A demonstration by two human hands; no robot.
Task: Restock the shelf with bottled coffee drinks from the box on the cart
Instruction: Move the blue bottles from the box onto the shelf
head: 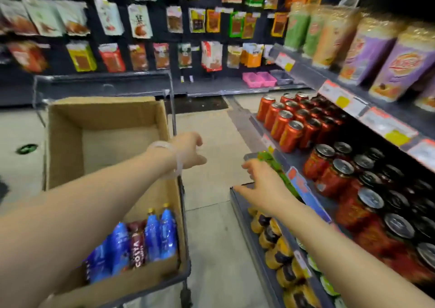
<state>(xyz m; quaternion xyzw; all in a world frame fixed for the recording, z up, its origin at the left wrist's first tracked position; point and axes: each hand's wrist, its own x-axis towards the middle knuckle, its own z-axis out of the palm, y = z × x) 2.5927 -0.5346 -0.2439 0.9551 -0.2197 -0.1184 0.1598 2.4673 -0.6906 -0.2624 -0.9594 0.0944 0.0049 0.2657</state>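
Cardboard box (70, 129), bottles (141, 242), empty hands (188, 150)

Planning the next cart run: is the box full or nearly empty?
Nearly empty: the box shows bare cardboard; a few bottles remain at its near end.

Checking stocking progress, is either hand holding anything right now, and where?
Nothing is held: left hand hangs open above the cart; right hand reaches open toward the shelf.

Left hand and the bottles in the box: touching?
Apart. The head view shows the left hand empty beyond the box's edge, bottles far behind.
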